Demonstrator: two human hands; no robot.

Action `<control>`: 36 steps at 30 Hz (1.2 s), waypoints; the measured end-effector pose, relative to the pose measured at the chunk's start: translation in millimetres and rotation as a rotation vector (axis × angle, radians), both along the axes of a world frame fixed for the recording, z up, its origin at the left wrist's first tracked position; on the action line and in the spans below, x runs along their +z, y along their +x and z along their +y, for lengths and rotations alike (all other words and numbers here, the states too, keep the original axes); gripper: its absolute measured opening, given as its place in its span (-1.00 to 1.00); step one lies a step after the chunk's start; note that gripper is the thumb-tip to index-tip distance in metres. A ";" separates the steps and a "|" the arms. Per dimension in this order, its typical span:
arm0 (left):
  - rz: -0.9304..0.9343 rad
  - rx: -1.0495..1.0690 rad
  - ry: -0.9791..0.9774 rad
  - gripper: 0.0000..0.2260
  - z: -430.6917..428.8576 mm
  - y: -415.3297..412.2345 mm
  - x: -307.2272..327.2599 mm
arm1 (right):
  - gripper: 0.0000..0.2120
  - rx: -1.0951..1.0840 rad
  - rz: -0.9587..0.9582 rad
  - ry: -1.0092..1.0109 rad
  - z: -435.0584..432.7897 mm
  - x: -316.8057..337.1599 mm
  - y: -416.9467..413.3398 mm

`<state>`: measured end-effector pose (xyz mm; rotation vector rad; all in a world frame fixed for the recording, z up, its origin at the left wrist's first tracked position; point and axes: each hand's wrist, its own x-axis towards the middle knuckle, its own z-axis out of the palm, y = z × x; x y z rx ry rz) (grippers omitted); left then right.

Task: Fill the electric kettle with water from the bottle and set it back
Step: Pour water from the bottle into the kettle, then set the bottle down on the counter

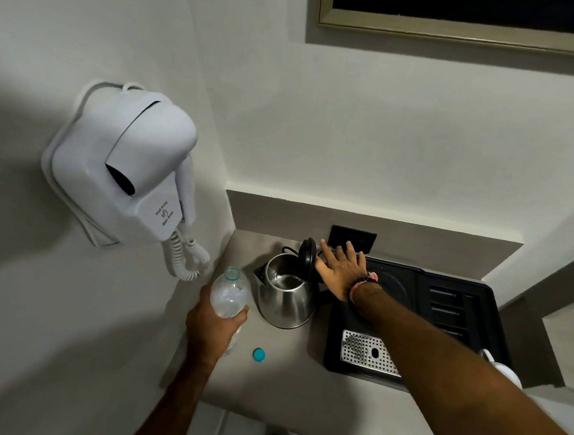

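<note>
A steel electric kettle point(286, 299) stands on the grey counter point(276, 381), just left of a black tray. Its black lid point(307, 255) is tipped up, and the inside is visible. My right hand point(341, 273) hovers flat beside the lid with fingers spread, holding nothing. A clear plastic water bottle point(230, 293) without its cap is gripped in my left hand point(213, 328), left of the kettle, its neck leaning toward the kettle. The bottle's teal cap point(258, 354) lies on the counter in front of the kettle.
A black tray point(457, 299) with a round base recess, slots and a perforated metal drip grid point(367, 352) fills the counter's right side. A white cup point(503, 370) sits at its right edge. A wall-hung hair dryer point(124, 166) with coiled cord juts out at left. A dark socket plate point(352, 238) is behind.
</note>
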<state>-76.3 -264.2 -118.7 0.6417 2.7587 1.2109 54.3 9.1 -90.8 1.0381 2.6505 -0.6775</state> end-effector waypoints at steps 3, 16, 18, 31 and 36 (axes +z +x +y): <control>-0.037 0.077 0.132 -0.27 0.2 6.3 -10.6 | -0.14 -0.001 -0.008 0.009 0.5 -1.6 0.6; -0.086 0.176 0.202 -0.11 -18.0 15.4 -26.3 | -0.09 -0.005 0.019 0.006 -2.9 -1.6 1.3; -0.072 0.124 0.204 -0.20 -28.1 23.4 -32.4 | -0.09 -0.013 0.023 0.004 -3.5 -2.3 0.8; -0.002 -0.092 -0.128 -0.75 -21.5 97.9 -71.6 | -0.09 -0.017 0.017 -0.018 -5.3 -2.5 1.3; -0.019 -0.364 -0.474 -0.65 8.5 83.6 -75.8 | -0.09 -0.026 -0.008 -0.023 -5.4 -0.1 2.4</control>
